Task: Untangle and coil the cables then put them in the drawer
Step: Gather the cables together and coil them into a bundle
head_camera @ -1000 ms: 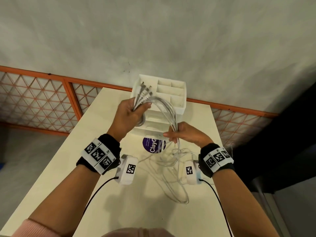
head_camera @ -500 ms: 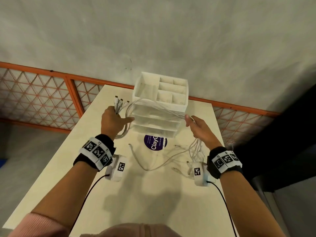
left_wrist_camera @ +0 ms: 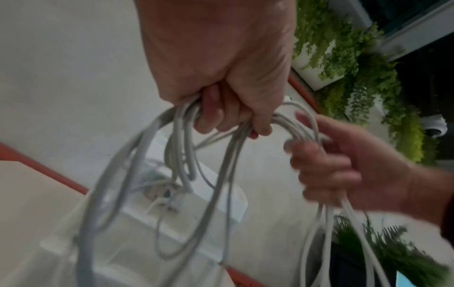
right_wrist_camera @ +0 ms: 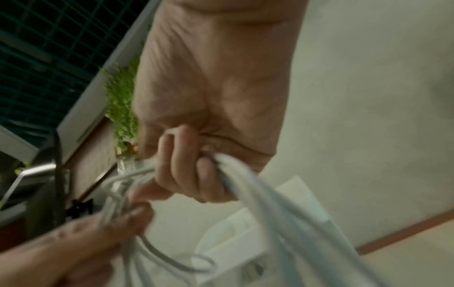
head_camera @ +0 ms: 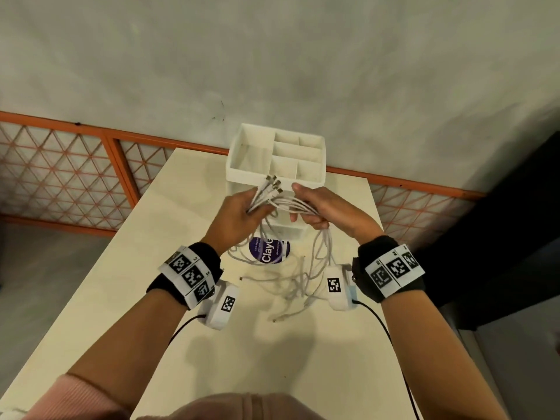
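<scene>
Both the left hand (head_camera: 239, 212) and right hand (head_camera: 325, 209) grip the bundle of thin white cables (head_camera: 285, 203). Behind stands a white plastic drawer organiser (head_camera: 251, 174); loose ends trail over a round purple sticker (head_camera: 268, 253).

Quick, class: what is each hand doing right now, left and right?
Left hand: fingers curled round the bundle of white cables, plug ends sticking up.
Right hand: fingers curled round the same bundle, close beside the left.

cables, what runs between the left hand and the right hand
In the head view, a short span of the white cables bridges the left hand and right hand; both grip it.
</scene>
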`<action>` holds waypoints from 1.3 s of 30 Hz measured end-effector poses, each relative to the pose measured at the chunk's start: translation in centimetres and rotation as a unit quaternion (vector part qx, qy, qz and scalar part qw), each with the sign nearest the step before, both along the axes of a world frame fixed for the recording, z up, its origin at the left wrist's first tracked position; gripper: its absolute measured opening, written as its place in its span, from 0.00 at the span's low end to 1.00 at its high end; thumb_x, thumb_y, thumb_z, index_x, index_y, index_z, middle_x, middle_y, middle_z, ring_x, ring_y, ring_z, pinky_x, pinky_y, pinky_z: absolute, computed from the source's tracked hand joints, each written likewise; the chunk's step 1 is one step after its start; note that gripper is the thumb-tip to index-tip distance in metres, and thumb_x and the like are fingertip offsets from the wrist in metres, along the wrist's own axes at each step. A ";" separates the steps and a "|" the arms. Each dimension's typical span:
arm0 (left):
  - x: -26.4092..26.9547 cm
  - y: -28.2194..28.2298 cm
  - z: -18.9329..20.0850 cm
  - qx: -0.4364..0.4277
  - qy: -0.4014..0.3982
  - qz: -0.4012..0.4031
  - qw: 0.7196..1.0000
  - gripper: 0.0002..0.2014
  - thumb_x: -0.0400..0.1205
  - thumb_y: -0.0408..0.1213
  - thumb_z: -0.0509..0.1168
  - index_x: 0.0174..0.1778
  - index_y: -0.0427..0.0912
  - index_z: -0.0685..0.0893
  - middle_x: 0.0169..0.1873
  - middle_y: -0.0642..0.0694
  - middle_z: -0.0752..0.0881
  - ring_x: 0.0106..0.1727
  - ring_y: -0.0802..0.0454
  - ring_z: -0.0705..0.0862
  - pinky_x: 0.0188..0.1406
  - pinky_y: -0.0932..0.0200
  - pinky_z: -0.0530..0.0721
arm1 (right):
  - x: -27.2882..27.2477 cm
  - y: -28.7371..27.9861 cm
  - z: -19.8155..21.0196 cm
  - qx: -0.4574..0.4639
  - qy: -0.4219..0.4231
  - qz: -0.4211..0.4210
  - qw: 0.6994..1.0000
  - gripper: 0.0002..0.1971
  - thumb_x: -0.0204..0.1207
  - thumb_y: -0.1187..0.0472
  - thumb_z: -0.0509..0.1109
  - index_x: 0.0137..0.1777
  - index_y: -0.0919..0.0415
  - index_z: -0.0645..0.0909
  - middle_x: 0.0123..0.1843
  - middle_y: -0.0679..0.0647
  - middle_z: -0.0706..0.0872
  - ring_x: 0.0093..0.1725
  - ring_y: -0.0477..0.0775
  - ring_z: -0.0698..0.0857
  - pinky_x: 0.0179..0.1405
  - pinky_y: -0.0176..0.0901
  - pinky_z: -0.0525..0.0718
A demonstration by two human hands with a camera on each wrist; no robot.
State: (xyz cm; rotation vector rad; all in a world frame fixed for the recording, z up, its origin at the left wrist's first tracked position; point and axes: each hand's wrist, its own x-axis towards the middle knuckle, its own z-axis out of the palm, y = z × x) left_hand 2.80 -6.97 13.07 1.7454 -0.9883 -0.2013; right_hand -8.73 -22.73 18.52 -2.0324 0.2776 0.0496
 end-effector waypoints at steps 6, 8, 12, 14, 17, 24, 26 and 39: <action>2.8 1.0 2.5 -0.071 -0.020 0.163 0.984 0.04 0.80 0.35 0.68 0.46 0.37 0.84 0.27 0.49 0.80 0.22 0.63 0.76 0.20 0.74 0.71 | -1.4 -3.4 -5.4 -0.100 0.123 -0.045 0.986 0.24 0.68 0.47 0.78 0.21 0.56 0.71 0.20 0.52 0.77 0.22 0.47 0.74 0.37 0.41 0.73; 3.9 1.6 2.4 -0.076 -0.033 0.197 0.977 0.08 0.80 0.38 0.69 0.42 0.34 0.84 0.26 0.45 0.81 0.24 0.58 0.76 0.26 0.62 0.75 | -1.9 -4.4 -7.1 -0.119 0.112 -0.096 0.982 0.25 0.70 0.45 0.76 0.23 0.56 0.68 0.19 0.49 0.75 0.19 0.43 0.75 0.31 0.37 0.72; 4.8 2.5 1.5 -0.088 -0.004 0.249 0.964 0.15 0.80 0.41 0.68 0.36 0.32 0.80 0.25 0.40 0.78 0.27 0.46 0.73 0.31 0.49 0.76 | -2.8 -6.4 -9.0 -0.182 0.101 -0.176 0.962 0.25 0.71 0.45 0.74 0.26 0.59 0.67 0.23 0.51 0.73 0.23 0.46 0.75 0.23 0.30 0.70; 4.8 2.8 1.2 -0.051 0.005 0.247 0.968 0.15 0.80 0.39 0.69 0.30 0.37 0.76 0.22 0.45 0.75 0.27 0.47 0.71 0.30 0.52 0.72 | -3.2 -7.3 -9.6 -0.218 0.082 -0.221 0.947 0.26 0.73 0.45 0.73 0.23 0.58 0.66 0.23 0.51 0.72 0.27 0.51 0.74 0.24 0.36 0.67; 4.4 3.1 1.1 0.069 0.052 0.196 0.977 0.11 0.76 0.37 0.73 0.33 0.41 0.79 0.23 0.50 0.75 0.27 0.51 0.72 0.26 0.62 0.68 | -3.7 -8.3 -10.1 -0.247 0.085 -0.268 0.927 0.20 0.71 0.48 0.76 0.26 0.57 0.73 0.30 0.54 0.79 0.39 0.60 0.81 0.31 0.43 0.73; 2.3 2.8 0.4 0.020 0.228 0.018 0.973 0.17 0.79 0.44 0.71 0.32 0.47 0.69 0.17 0.57 0.62 0.17 0.59 0.58 0.16 0.67 0.61 | -3.3 -6.4 -8.7 -0.280 0.374 -0.064 0.882 0.49 0.61 0.58 0.84 0.80 0.58 0.60 0.80 0.57 0.68 0.76 0.61 0.71 0.73 0.56 0.73; 1.3 2.1 0.9 -0.034 0.318 -0.031 0.947 0.20 0.85 0.46 0.60 0.30 0.49 0.61 0.19 0.56 0.57 0.18 0.59 0.55 0.15 0.67 0.58 | -1.7 -4.4 -7.0 -0.239 0.310 -0.012 0.920 0.51 0.64 0.51 0.82 0.82 0.53 0.54 0.83 0.55 0.60 0.80 0.58 0.64 0.77 0.54 0.68; 1.7 1.9 1.2 -0.243 0.433 0.013 0.868 0.18 0.90 0.38 0.48 0.33 0.40 0.69 0.19 0.53 0.74 0.24 0.57 0.79 0.36 0.60 0.87 | 2.2 5.2 -3.5 -0.063 -0.036 0.025 0.997 0.17 0.82 0.48 0.63 0.37 0.59 0.80 0.26 0.51 0.81 0.27 0.45 0.81 0.32 0.30 0.77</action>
